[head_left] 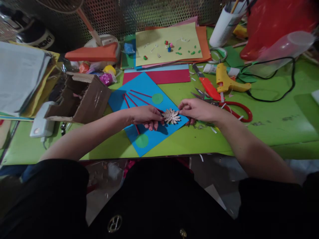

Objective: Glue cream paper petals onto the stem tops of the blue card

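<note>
A pale, many-petalled flower point(171, 116) is over the right corner of a blue sheet point(157, 84). My left hand point(147, 117) pinches the flower's left edge between thumb and forefinger, its other fingers curled. From the other side, my right hand point(194, 110) has its thumb and forefinger together at the flower's right petals. Several dark red sticks point(141, 96) fan out across the blue sheet. Two green circles lie on it, one near the upper right edge point(157, 98) and one near the bottom corner point(142, 141).
Right of the sheet are red-handled scissors point(239, 113), an orange cutter point(209, 88) and a yellow glue gun point(228, 79) with a black cord. A cardboard box point(86, 99) stands left. Behind is yellow paper point(171, 43) bearing small pieces; a white cup point(224, 28) stands back right.
</note>
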{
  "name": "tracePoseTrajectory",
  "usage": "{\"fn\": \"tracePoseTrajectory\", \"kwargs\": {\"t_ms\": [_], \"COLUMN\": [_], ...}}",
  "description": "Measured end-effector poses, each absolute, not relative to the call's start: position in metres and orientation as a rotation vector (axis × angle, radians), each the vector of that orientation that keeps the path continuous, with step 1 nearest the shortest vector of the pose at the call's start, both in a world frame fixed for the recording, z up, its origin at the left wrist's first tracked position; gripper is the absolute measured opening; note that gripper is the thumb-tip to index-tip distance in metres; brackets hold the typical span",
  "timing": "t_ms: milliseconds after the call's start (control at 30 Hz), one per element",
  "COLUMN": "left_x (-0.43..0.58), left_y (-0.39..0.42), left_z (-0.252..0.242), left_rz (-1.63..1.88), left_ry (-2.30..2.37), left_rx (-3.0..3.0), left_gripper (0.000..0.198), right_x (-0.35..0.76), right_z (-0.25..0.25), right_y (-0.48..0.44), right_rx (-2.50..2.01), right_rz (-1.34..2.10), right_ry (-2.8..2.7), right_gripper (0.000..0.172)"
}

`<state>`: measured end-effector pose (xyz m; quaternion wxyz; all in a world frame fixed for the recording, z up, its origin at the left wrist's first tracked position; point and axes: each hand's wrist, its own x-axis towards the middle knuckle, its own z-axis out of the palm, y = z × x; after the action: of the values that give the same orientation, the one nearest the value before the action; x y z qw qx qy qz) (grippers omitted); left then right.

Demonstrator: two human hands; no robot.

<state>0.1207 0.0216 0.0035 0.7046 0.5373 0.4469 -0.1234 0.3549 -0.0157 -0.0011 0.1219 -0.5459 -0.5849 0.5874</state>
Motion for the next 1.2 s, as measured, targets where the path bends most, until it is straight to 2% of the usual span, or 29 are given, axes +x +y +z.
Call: {"fn": "tracePoseTrajectory", "kwargs": {"t_ms": [1200], "left_x": [0.121], "left_y": [0.01], "left_z": [0.008], "left_rz": [-0.147], "left_ry": [1.065], "left_rx": [1.168], "left_gripper": [0.02], "right_x": [0.352], "right_z": [0.003], "right_y": [-0.017], "right_rx": [-1.605], "right_rz": [1.705], "right_ry": [-1.69], "right_gripper": [0.011]}}
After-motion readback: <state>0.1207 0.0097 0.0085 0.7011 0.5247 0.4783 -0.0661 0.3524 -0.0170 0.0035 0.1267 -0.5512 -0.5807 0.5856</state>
